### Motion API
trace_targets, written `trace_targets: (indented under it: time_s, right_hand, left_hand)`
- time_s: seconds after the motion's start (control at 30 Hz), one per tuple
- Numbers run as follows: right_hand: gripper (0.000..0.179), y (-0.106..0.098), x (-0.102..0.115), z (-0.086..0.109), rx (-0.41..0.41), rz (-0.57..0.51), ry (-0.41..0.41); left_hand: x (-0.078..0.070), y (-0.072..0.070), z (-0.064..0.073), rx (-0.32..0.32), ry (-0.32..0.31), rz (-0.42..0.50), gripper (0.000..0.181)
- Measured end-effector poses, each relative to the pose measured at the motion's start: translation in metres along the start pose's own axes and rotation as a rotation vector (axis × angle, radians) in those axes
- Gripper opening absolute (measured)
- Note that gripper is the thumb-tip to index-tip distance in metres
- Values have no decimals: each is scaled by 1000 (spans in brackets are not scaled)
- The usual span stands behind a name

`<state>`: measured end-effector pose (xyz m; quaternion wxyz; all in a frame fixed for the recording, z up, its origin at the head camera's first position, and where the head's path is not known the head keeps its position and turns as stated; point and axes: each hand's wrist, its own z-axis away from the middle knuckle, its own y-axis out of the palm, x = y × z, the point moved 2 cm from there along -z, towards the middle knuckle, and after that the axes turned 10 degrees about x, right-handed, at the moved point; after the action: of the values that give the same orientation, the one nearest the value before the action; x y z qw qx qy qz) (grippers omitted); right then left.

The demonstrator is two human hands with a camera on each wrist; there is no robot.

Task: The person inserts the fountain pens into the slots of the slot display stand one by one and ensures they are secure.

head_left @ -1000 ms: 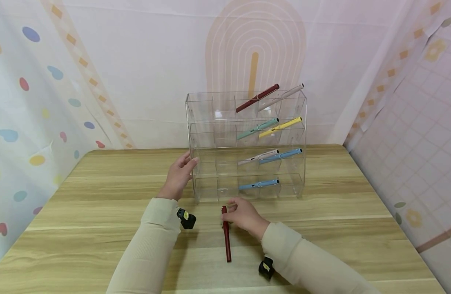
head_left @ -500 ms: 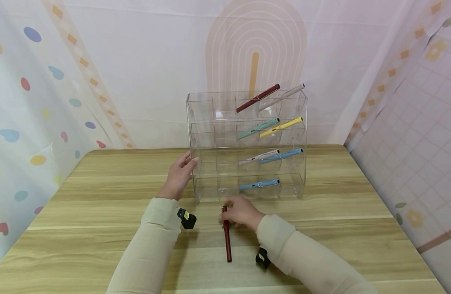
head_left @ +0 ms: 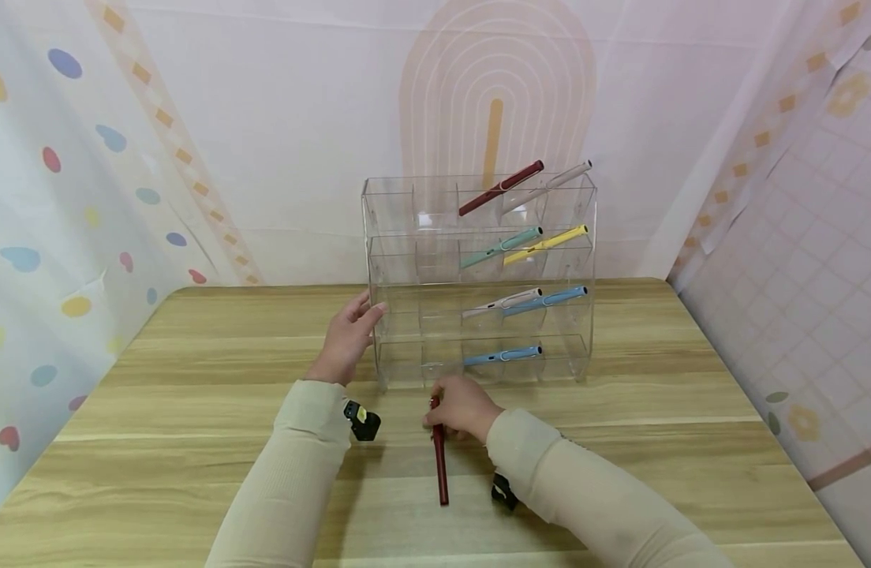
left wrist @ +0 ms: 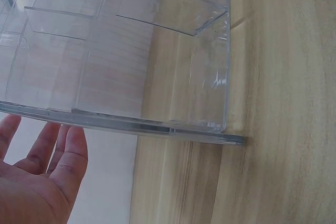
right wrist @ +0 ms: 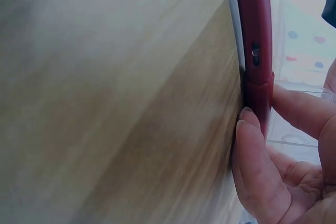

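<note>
A dark red pen [head_left: 442,469] with a wire clip lies on the wooden table, pointing toward the person. At its upper end my right hand [head_left: 466,406] pinches it; in the right wrist view, thumb and fingertips sit on either side of the pen [right wrist: 254,30]. A clear acrylic pen rack [head_left: 370,264] with stepped compartments stands just beyond. My left hand [head_left: 343,339] rests against the rack's left side. The left wrist view shows the fingertips of that hand [left wrist: 44,182] touching the outer face of the side panel, loosely extended.
Several pens lean in the rack's right-hand compartments: a dark red pen [head_left: 501,188] and a pale pen [head_left: 549,188] on top, then a green pen [head_left: 502,248], yellow pen [head_left: 547,244], pale pen [head_left: 502,303] and blue pens [head_left: 549,300] below. Patterned curtains surround the table.
My right hand has moved slightly left and closed its thumb and fingers on the red pen's upper end. The pen and my left hand stay put.
</note>
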<state>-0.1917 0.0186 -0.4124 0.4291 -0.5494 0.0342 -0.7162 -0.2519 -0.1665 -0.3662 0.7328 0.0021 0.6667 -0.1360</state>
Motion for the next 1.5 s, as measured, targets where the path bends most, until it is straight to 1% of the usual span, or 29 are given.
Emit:
trace_targets:
  time_s: [0.17, 0.43, 0.63, 0.73, 1.0, 1.2, 1.37, 1.5]
  right_hand:
    - [33, -2, 1, 0, -2, 24, 1]
    - [25, -3, 1, 0, 2, 7, -5]
    - [26, -5, -1, 1, 1, -16, -31]
    - [29, -7, -2, 3, 7, -58, -45]
    - [39, -12, -2, 10, 23, -194, -42]
    - [39, -19, 0, 19, 27, -276, -52]
    - [36, -23, 0, 25, 27, -340, -81]
    - [35, -29, -1, 30, 7, -358, -100]
  left_hand:
    - [-2, 1, -1, 2, -2, 4, 58]
    - [-4, 3, -1, 6, 5, -11, 58]
    - [-5, 4, -1, 4, 4, -10, 57]
    - [-6, 5, -1, 6, 1, -6, 56]
    - [-6, 5, -1, 2, 5, -9, 56]
    - [-3, 3, -1, 4, 4, -15, 57]
    - [-1, 2, -1, 2, 4, -4, 57]
    - [-3, 2, 0, -3, 7, 4, 57]
